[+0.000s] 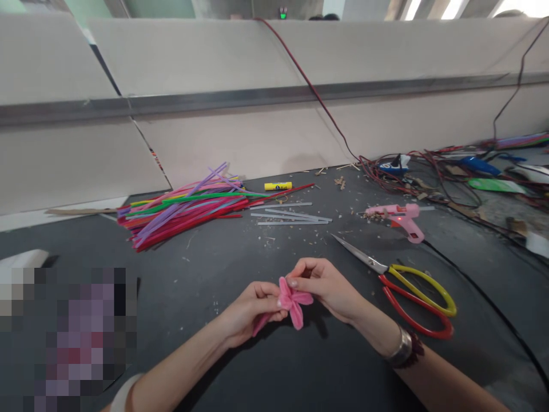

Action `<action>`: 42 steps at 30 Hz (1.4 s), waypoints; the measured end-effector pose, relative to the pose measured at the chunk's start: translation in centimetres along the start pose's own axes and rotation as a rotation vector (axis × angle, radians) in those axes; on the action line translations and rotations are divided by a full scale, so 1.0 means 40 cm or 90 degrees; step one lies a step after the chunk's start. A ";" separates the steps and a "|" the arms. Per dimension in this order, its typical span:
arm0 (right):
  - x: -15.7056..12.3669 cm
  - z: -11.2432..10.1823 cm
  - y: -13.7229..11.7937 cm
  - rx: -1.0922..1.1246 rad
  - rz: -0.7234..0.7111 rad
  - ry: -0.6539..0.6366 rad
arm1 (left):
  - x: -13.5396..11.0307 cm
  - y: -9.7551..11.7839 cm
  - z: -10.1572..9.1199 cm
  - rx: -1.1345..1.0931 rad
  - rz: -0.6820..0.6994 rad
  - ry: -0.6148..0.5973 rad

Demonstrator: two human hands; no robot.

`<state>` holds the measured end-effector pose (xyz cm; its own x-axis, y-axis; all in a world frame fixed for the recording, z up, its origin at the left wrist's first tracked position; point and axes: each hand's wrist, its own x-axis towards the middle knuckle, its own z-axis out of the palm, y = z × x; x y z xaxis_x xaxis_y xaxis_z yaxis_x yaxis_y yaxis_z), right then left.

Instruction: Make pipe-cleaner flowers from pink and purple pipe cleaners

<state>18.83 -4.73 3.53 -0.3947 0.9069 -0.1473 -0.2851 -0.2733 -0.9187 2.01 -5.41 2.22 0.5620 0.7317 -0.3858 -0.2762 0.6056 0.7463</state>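
A pink pipe-cleaner flower [295, 308] with several looped petals is held between both hands above the dark table. My left hand [254, 312] is closed around its left side, and a pink end sticks out below the fingers. With thumb and index finger, my right hand [322, 286] pinches the upper petal. Part of the flower is hidden behind the fingers. To the right of my right hand lie scissors [388, 272] with one yellow and one red handle, blades pointing up and left.
A bundle of coloured pipe cleaners [184, 212] lies at the back left. Near it are clear glue sticks [291, 216] and a yellow tube [278, 186]. A pink glue gun [401, 217], its light lit, trails a black cord [484, 303]. Tangled red wires [398, 180] lie along the partition [240, 137].
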 end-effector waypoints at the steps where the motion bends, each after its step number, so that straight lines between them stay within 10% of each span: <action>1: 0.000 0.000 0.000 0.010 -0.001 -0.002 | 0.000 0.001 0.000 0.007 -0.008 -0.009; 17: -0.015 -0.013 -0.023 -0.238 -0.023 -0.131 | -0.002 -0.004 -0.008 0.027 0.005 -0.063; 31: -0.011 0.005 0.005 0.032 0.108 -0.129 | -0.006 0.005 0.003 0.034 0.022 -0.071; 42: -0.005 -0.007 0.000 -0.029 0.015 -0.090 | -0.001 0.006 -0.009 -0.034 0.053 -0.034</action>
<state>19.14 -4.81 3.47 -0.5209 0.8454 -0.1183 -0.2364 -0.2760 -0.9316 1.64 -5.16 2.22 0.5756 0.7633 -0.2935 -0.3640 0.5606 0.7438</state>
